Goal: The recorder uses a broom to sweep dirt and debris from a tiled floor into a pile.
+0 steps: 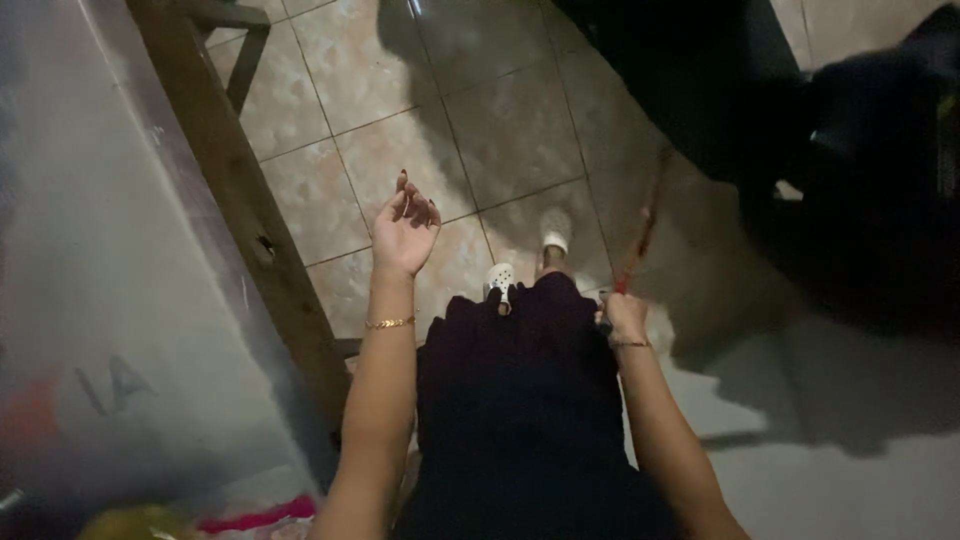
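Observation:
My left hand (405, 228) is raised over the tiled floor, palm up, fingers loosely apart and holding nothing; a thin gold bracelet (389, 323) sits on the wrist. My right hand (625, 318) hangs beside my dark skirt and is closed around the lower end of a long thin reddish stick (643, 228), which slants up and away over the tiles. The stick is blurred. My feet in white clogs (553, 232) show below the skirt hem.
A wooden table frame (240, 190) with a grey sheet-covered top (90, 260) runs along the left. Dark bulky objects (860, 170) fill the upper right. Beige floor tiles (480, 120) lie ahead; colourful items (250, 518) sit at the bottom left.

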